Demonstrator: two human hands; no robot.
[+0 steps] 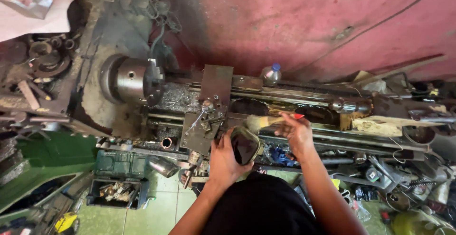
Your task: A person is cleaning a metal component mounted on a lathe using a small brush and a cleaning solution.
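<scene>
I stand at a dirty metal lathe [209,102] seen from above. My left hand [223,161] grips a squashed greenish container [244,144] with dark liquid inside, held over the lathe's front. My right hand [297,133] holds a paintbrush [268,121] with pale bristles and a red-tipped handle, its bristles just above the container's rim. The lathe chuck [137,80] sits to the left, with metal shavings around the carriage [209,116].
A plastic bottle with a blue cap [271,73] stands behind the lathe bed against the red wall [308,21]. A green toolbox [121,163] and open drawer lie lower left on the tiled floor. Cluttered tools and parts fill the right side [403,178].
</scene>
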